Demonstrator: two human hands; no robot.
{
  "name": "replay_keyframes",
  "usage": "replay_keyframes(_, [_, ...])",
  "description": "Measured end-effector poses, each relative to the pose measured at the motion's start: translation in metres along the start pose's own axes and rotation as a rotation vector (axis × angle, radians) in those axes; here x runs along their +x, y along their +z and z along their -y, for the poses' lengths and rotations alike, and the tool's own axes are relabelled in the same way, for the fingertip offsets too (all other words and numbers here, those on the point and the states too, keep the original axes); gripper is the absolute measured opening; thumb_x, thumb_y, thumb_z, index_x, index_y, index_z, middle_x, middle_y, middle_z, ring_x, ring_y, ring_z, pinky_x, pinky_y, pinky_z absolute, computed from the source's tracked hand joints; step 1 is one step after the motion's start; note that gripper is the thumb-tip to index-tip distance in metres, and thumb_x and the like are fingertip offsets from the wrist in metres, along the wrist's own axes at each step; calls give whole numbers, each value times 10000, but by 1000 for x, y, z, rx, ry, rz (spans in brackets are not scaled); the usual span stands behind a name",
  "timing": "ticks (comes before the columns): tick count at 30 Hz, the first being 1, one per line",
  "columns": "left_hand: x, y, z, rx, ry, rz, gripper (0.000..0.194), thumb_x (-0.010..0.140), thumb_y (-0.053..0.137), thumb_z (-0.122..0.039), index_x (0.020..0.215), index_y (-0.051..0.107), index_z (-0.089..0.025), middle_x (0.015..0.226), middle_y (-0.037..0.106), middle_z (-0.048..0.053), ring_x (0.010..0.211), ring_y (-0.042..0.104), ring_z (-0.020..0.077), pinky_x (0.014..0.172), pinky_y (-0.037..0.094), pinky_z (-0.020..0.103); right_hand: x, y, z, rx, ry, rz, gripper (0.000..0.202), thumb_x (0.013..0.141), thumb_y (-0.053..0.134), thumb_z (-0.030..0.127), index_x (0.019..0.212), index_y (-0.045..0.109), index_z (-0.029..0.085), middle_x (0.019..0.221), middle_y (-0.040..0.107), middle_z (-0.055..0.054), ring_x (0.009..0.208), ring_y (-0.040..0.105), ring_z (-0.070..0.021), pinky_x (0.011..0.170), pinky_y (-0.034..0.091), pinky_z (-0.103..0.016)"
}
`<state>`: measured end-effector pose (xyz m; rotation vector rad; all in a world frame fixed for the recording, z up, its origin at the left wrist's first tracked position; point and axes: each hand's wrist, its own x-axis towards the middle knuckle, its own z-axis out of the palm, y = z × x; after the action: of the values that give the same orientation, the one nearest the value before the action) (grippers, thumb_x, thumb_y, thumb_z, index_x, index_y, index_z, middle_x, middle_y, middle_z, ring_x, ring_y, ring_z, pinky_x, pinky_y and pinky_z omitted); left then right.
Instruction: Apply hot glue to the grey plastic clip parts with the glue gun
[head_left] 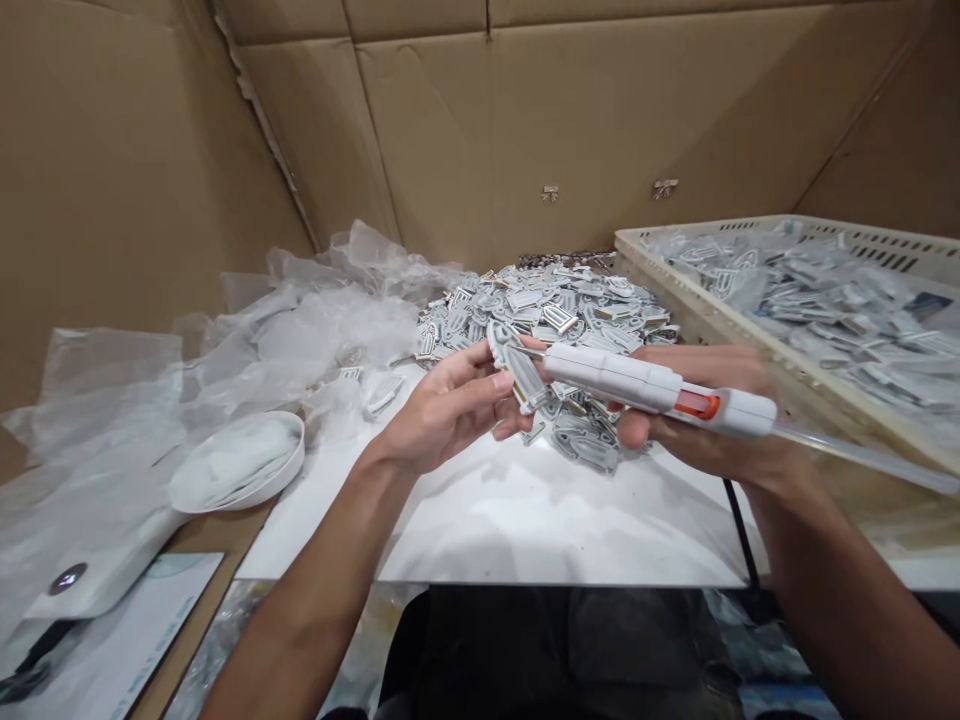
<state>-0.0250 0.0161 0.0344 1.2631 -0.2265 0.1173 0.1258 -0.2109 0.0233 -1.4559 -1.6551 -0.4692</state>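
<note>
My left hand (442,410) pinches a small grey-and-white flat plastic piece (519,372) between thumb and fingers. My right hand (701,430) grips a white pen-shaped glue gun (645,385) with an orange trigger, its thin metal tip touching the piece. A clear glue stick (862,455) sticks out of its back end. Both hands hover over a white board (525,520), just in front of a large heap of similar grey pieces (547,310).
A cream slotted crate (675,290) of bagged pieces stands at the right. Crumpled clear plastic bags (300,330) lie at the left, beside a white round lamp-like device (232,465). Cardboard walls (525,130) surround the back. A black cable (739,530) runs down the board's right.
</note>
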Motion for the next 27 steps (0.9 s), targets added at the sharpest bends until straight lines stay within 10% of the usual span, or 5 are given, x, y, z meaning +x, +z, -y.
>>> replay_keyframes(27, [3, -8, 1, -19, 112, 196, 324, 1029, 627, -245, 1329, 721, -163, 972, 703, 84, 792, 730, 142, 651, 553, 198, 5, 5, 2, -24, -64, -55, 419, 995, 740, 475, 737, 617, 169, 641, 551, 24, 561, 489, -89, 546, 326, -254])
